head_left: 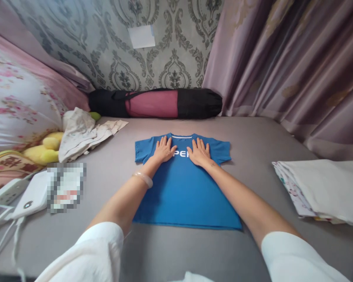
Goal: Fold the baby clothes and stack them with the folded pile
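Observation:
A blue T-shirt (188, 196) lies spread flat on a grey surface, its collar away from me and its hem towards me. Both short sleeves stick out to the sides. White letters on the chest are partly covered by my hands. My left hand (164, 150) rests flat on the upper left chest, fingers stretched out. On the upper right chest lies my right hand (199, 152), also flat with fingers spread. A pale bangle (143, 179) circles my left wrist.
Folded cloths (320, 188) are stacked at the right. On the left are a crumpled cloth (79, 135), a yellow plush toy (44, 150), a white power bank (37, 194) and a power strip (7, 192). A black and maroon roll bag (153, 103) lies along the wall.

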Available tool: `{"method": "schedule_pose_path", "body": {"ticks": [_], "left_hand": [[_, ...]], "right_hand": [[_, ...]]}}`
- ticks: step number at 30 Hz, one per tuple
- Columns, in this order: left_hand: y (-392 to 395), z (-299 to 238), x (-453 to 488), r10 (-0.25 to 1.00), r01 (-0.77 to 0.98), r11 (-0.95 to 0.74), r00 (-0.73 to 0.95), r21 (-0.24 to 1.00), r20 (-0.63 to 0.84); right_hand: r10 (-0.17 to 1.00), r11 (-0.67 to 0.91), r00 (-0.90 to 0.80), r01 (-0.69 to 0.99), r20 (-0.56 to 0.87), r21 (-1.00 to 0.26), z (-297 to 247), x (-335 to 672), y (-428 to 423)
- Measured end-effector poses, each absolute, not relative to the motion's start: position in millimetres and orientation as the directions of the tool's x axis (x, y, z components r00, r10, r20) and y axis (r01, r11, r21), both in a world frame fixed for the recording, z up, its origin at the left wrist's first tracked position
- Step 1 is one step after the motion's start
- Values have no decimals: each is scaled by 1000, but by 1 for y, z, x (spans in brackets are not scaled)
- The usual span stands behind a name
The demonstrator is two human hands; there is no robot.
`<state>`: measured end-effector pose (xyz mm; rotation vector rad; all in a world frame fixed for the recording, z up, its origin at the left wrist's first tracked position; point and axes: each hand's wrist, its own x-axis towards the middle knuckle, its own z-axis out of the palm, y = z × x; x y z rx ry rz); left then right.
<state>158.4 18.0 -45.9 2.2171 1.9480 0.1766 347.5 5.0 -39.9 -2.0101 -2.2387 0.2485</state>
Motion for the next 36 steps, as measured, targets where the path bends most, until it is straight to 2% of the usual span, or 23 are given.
{"method": "schedule_pose_path", "body": {"ticks": [8,11,17,25,29,32,36], "left_hand": [[-76,-33,156,944,941,-269,300,205,-140],[-108,-32,146,937,933,-298,327,203,-127],[-148,-38,107,951,941,-273,295,199,-92],[-166,-39,66,974,966,-180,202,185,-106],[-161,-32,63,978,973,-200,205,118,-28],[-148,-20,71,975,975,-215,211,62,67],[-116,-6,98,979,978,-184,174,99,103]], "right_hand": [[934,352,-356,929,-13,-117,-40,371,-89],[907,421,-421,902,16,-94,-43,384,-118],[874,484,-483,864,43,-137,-48,416,-152],[874,481,-486,849,35,-217,-41,441,-173],[876,475,-477,822,77,-313,-38,445,-177],[886,461,-422,765,191,-451,-40,447,-175],[931,349,-147,623,334,-700,-46,454,-168]]}}
